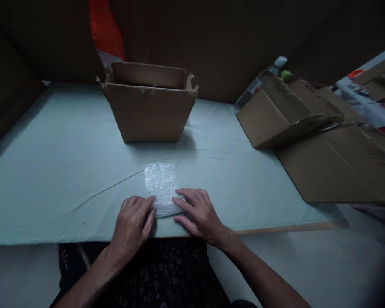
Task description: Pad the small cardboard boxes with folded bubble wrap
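Note:
A small piece of clear bubble wrap (161,182) lies on the table near its front edge, its far part flat and its near part folded over into a thicker band. What is inside the fold, if anything, I cannot make out. My left hand (132,220) grips the left end of the folded band, thumb and forefinger at its edge and the other fingers curled. My right hand (199,214) holds the right end, with its thumb low and its fingers over the band.
A cardboard box (152,113) with an open top stands behind the bubble wrap. More cardboard boxes (343,167) sit at the right, with a clear plastic bottle (259,83) behind them. An orange object (105,32) rises at the back. Pale cloth (51,171) covers the table.

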`<move>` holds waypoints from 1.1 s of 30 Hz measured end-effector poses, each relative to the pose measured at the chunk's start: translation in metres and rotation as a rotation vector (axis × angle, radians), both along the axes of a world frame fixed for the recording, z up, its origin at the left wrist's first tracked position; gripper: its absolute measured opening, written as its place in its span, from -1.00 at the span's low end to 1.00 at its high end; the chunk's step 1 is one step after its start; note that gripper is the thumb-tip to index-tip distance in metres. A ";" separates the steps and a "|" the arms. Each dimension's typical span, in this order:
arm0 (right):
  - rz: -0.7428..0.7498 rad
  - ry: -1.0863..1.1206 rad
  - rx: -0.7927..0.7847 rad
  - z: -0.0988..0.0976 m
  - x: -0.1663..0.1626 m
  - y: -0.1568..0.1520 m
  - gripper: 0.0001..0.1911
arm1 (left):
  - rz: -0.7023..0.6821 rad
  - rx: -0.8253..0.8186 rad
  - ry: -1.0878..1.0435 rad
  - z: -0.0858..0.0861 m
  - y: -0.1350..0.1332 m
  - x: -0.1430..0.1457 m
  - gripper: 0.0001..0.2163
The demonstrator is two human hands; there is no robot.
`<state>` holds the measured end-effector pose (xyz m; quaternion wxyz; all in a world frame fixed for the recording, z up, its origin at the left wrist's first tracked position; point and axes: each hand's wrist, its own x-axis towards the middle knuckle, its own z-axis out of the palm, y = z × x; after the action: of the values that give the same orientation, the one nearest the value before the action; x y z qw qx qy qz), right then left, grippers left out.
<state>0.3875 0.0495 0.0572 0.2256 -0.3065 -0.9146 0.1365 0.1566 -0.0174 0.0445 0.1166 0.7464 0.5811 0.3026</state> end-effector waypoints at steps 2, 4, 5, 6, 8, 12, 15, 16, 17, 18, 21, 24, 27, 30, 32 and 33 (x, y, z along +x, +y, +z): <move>0.051 -0.062 -0.005 -0.002 -0.005 0.003 -0.70 | 0.015 0.042 0.025 0.001 0.000 0.000 -0.71; 0.070 -0.046 -0.053 -0.002 -0.009 0.005 -0.74 | -0.019 0.069 0.005 0.004 -0.004 0.000 -0.67; 0.069 -0.022 -0.093 -0.001 -0.011 0.006 -0.75 | -0.047 0.064 -0.015 0.005 -0.006 0.000 -0.66; 0.070 -0.001 -0.142 0.000 -0.011 0.005 -0.74 | -0.073 0.048 -0.041 0.006 -0.008 -0.001 -0.66; 0.081 0.025 -0.229 0.004 -0.011 0.003 -0.72 | -0.095 0.005 -0.094 0.007 -0.010 -0.001 -0.67; -0.003 0.005 -0.138 0.009 -0.008 -0.002 -0.70 | -0.039 -0.018 -0.077 0.004 0.004 -0.003 -0.73; -0.008 -0.104 -0.014 0.006 -0.011 0.000 -0.64 | 0.067 -0.005 -0.011 0.000 0.020 -0.005 -0.77; 0.000 -0.132 -0.007 0.004 -0.013 0.003 -0.63 | 0.110 -0.009 -0.029 0.000 0.023 -0.006 -0.76; -0.005 -0.142 -0.016 0.002 -0.015 0.006 -0.64 | 0.156 -0.026 -0.080 0.001 0.024 -0.006 -0.74; -0.026 -0.129 -0.040 0.000 -0.018 0.009 -0.66 | 0.205 -0.060 -0.165 0.002 0.023 -0.006 -0.70; -0.116 0.012 -0.191 -0.004 -0.024 0.015 -0.70 | 0.363 -0.236 -0.583 0.009 0.012 -0.003 -0.53; -0.146 0.148 -0.394 0.000 -0.027 0.009 -0.71 | 0.417 -0.476 -1.070 0.014 -0.002 0.004 -0.36; -0.060 0.205 -0.512 0.005 -0.026 -0.001 -0.78 | 0.391 -0.628 -1.399 0.014 -0.006 0.012 -0.25; -0.074 0.243 -0.491 0.007 -0.022 -0.002 -0.67 | 0.408 -0.610 -1.489 0.011 -0.003 0.019 -0.26; -0.105 0.274 -0.537 0.006 -0.018 0.001 -0.40 | 0.392 -0.586 -1.469 0.008 -0.001 0.023 -0.31; -0.104 0.286 -0.595 0.006 -0.017 0.003 -0.30 | 0.374 -0.578 -1.446 0.007 0.000 0.024 -0.34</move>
<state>0.3709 0.0522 0.0631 0.2592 -0.3830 -0.7768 0.4274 0.1805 -0.0172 0.0517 0.6005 0.1961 0.5325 0.5634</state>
